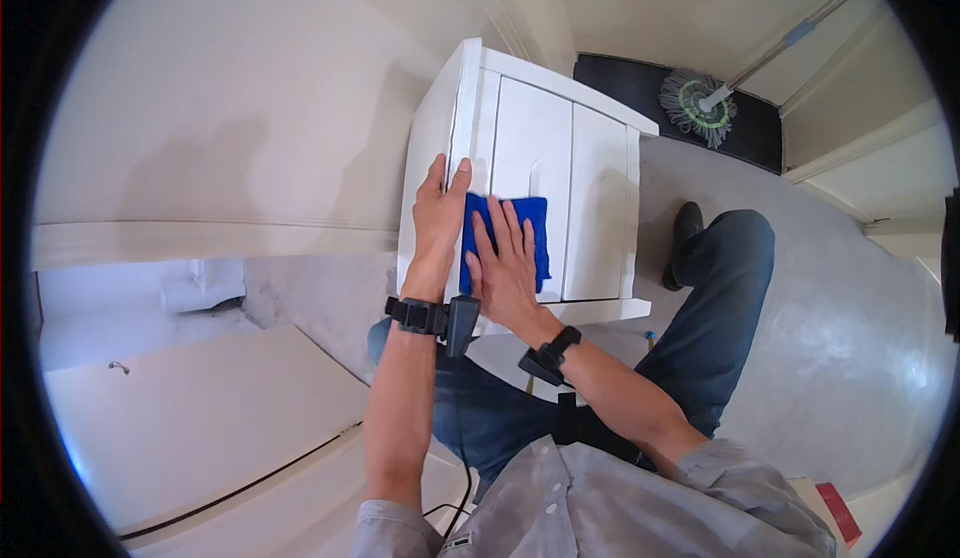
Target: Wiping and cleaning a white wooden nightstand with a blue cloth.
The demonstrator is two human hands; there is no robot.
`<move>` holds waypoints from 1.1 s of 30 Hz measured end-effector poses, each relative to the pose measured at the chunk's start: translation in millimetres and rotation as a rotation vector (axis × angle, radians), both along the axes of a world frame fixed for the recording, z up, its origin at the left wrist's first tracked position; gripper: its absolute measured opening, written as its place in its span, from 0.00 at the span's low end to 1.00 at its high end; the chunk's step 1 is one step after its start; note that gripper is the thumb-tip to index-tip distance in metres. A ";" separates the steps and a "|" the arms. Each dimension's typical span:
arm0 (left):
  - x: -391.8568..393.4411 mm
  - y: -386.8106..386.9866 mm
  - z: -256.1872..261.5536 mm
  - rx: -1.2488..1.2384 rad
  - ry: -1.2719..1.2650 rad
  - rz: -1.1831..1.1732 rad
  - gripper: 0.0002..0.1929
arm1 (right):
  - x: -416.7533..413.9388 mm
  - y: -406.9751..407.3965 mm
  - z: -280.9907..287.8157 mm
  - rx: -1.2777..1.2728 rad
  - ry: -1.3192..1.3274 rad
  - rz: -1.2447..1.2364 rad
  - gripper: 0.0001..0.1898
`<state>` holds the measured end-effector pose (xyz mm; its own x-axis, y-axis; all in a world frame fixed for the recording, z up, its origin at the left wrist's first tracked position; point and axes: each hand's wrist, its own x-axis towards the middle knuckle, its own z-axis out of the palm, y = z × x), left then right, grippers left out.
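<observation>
A small white cabinet (pixel 600 153) stands before me, its panelled face with a handle towards the camera. My right hand (pixel 506 265) lies flat with fingers spread on a folded blue cloth (pixel 541 220), pressing it against the panel below the handle. Beside it, my left hand (pixel 442 213) rests on the cabinet's left edge, thumb on the front rim and fingers along the side. The left palm is hidden. Black straps with small devices are on both wrists.
A mop with grey strands (pixel 697 108) leans at the upper right on a black mat (pixel 757 134). A white door (pixel 202 423) is at the lower left, and a red object (pixel 838 513) is at the lower right. My knees flank the cabinet's near end.
</observation>
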<state>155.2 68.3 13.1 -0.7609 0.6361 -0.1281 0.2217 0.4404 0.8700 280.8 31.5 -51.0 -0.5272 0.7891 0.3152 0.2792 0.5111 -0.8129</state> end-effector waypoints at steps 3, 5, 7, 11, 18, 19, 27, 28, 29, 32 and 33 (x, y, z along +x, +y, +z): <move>-0.6 5.7 13.8 -0.151 -0.055 -0.142 0.41 | -28.9 36.7 -1.1 0.030 -0.046 -0.109 0.29; -3.2 4.6 14.5 -0.132 -0.117 -0.220 0.42 | -43.4 68.4 -1.3 0.050 -0.061 -0.136 0.30; -5.9 2.7 9.4 -0.110 -0.119 -0.256 0.42 | -55.9 98.1 -3.8 0.059 -0.038 -0.163 0.29; -0.7 2.7 0.2 -0.151 0.129 -0.268 0.40 | -79.1 158.1 -8.6 0.071 -0.052 -0.198 0.28; 1.4 8.0 -6.9 -0.192 0.152 -0.244 0.40 | -105.3 232.3 -8.6 -0.013 -0.087 -0.334 0.28; -2.6 3.2 -5.5 -0.186 0.144 -0.209 0.40 | -106.3 230.9 -9.8 -0.002 -0.078 -0.290 0.28; 8.3 5.4 6.4 -0.254 0.268 -0.163 0.33 | -32.3 260.6 -100.7 -0.169 -0.261 -0.428 0.31; 7.0 1.5 4.8 -0.261 0.270 -0.156 0.33 | -24.0 261.5 -105.2 -0.238 -0.262 -0.440 0.31; 5.0 -5.0 2.3 -0.060 0.347 -0.189 0.27 | -20.6 261.8 -108.0 -0.260 -0.256 -0.436 0.31; 0.7 -7.7 -3.7 0.191 0.325 -0.278 0.16 | -30.4 266.3 -96.3 -0.257 -0.288 -0.504 0.31; -1.6 -5.3 -5.6 0.231 0.236 -0.316 0.12 | -37.5 263.2 -91.0 -0.218 -0.272 -0.508 0.31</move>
